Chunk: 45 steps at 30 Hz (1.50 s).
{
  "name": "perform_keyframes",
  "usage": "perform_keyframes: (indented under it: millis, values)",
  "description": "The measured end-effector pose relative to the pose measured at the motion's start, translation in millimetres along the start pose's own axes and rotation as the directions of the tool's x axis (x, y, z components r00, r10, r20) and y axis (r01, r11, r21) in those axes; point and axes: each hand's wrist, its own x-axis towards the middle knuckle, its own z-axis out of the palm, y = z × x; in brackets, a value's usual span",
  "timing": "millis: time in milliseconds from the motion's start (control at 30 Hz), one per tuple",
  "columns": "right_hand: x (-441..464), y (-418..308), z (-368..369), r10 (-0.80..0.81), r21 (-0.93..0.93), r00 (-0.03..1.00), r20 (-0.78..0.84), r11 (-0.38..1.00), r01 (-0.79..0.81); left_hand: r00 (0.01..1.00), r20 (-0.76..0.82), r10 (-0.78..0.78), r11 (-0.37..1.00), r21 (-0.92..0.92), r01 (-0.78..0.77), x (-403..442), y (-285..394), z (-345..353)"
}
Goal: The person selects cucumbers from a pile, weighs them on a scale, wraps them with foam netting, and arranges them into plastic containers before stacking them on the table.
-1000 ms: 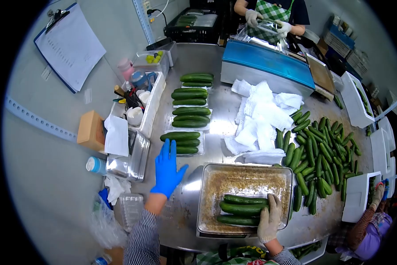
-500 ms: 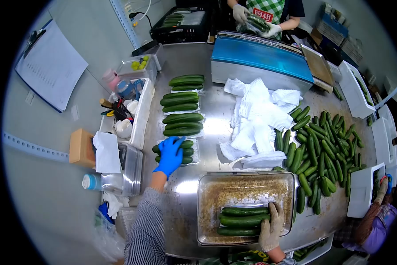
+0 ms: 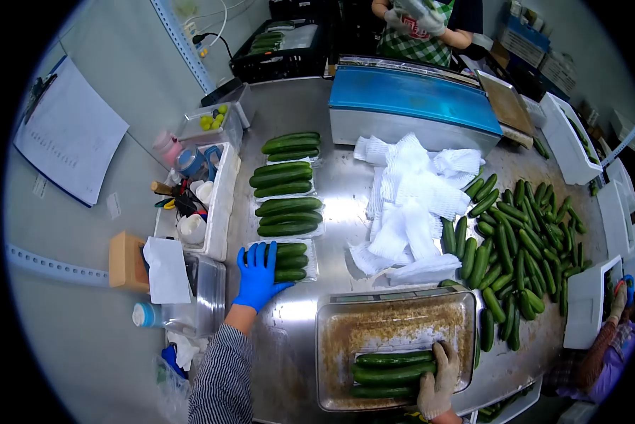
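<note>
My left hand (image 3: 259, 277), in a blue glove, lies against the left ends of a pack of cucumbers (image 3: 290, 262) on a white tray, its fingers stretched and spread. Behind that pack, similar packs of cucumbers (image 3: 289, 215) stand in a column. In a beige knit glove, my right hand (image 3: 441, 381) cups the right ends of three cucumbers (image 3: 394, 373) with thumb and fingers on either side. Those cucumbers rest on a small white tray, mostly hidden beneath them, inside a stained metal pan (image 3: 331, 325).
White netting sleeves (image 3: 413, 205) lie mid-table beside a heap of loose cucumbers (image 3: 519, 247). A blue-topped machine (image 3: 413, 95) stands at the back, with a person's gloved hands beyond. Left is a foam box (image 3: 218, 205) of tools; right, white crates (image 3: 586, 300) and another person.
My left hand has shifted from on top of the nearest pack to its left end, fingers spreading. My right hand stays at the cucumbers in the pan. The view has tilted slightly.
</note>
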Motion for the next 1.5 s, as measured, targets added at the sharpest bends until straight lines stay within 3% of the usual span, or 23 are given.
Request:
perform_keyframes:
  millis: [133, 167, 600, 767, 867, 967, 1033, 1100, 1133, 1200, 1267, 1300, 1400, 1500]
  values:
    - [4, -4, 0, -0.015, 0.017, 1.0, -0.014, 1.0, 0.015, 1.0, -0.011, 0.017, 1.0, 0.013, -0.017, 17, -11, 8]
    - [6, -3, -8, 0.026, 0.028, 0.997, 0.077, 0.999, -0.028, 1.0, -0.011, 0.015, 1.0, 0.014, -0.015, 24, -14, 10]
    - [5, 2, -5, -0.001, -0.011, 0.999, 0.04, 1.0, 0.001, 0.998, -0.052, 0.037, 0.997, 0.066, -0.034, 147, -57, 41]
    - [3, -2, -2, 0.03, 0.047, 1.0, 0.006, 0.998, -0.031, 0.997, 0.073, -0.037, 0.989, 0.149, 0.026, 167, -50, 32]
    - [-2, 10, -2, 0.044, 0.033, 0.998, 0.04, 0.998, -0.045, 0.997, -0.03, -0.073, 0.994, 0.082, 0.075, 145, -25, -2]
    - [3, 7, -9, 0.025, 0.053, 0.998, 0.049, 0.998, -0.027, 0.965, -0.204, -0.166, 0.933, -0.35, 0.087, 95, 16, -57]
    - [3, 10, -11, 0.002, 0.066, 0.999, 0.032, 0.998, -0.004, 0.963, -0.103, -0.248, 0.723, -0.682, 0.113, 29, 52, -91]
    - [3, 9, -14, 0.006, 0.053, 1.0, 0.026, 0.999, -0.008, 0.976, 0.118, -0.181, 0.553, -0.809, 0.2, -40, 103, -138]
    - [3, 8, -16, -0.004, 0.026, 1.0, 0.026, 1.0, 0.003, 0.953, 0.274, -0.128, 0.506, -0.808, 0.3, -70, 127, -153]
    - [8, 3, -22, 0.003, -0.019, 0.998, 0.059, 1.0, -0.002, 0.935, 0.344, 0.088, 0.681, -0.705, 0.195, -101, 175, -176]
    - [12, -5, -33, 0.035, -0.06, 0.991, 0.132, 0.998, -0.027, 0.921, 0.364, 0.137, 0.621, -0.756, 0.206, -117, 212, -180]
    - [12, -7, -35, 0.065, -0.084, 0.985, 0.157, 0.995, -0.053, 0.918, 0.393, 0.041, 0.703, -0.665, 0.253, -126, 222, -172]
    - [12, -13, -39, 0.111, -0.067, 0.971, 0.211, 0.993, -0.099, 0.901, 0.434, -0.014, 0.621, -0.702, 0.349, -122, 230, -165]
    - [9, -6, -31, 0.121, -0.036, 0.979, 0.161, 0.992, -0.117, 0.925, 0.379, 0.016, 0.578, -0.758, 0.301, -127, 223, -153]
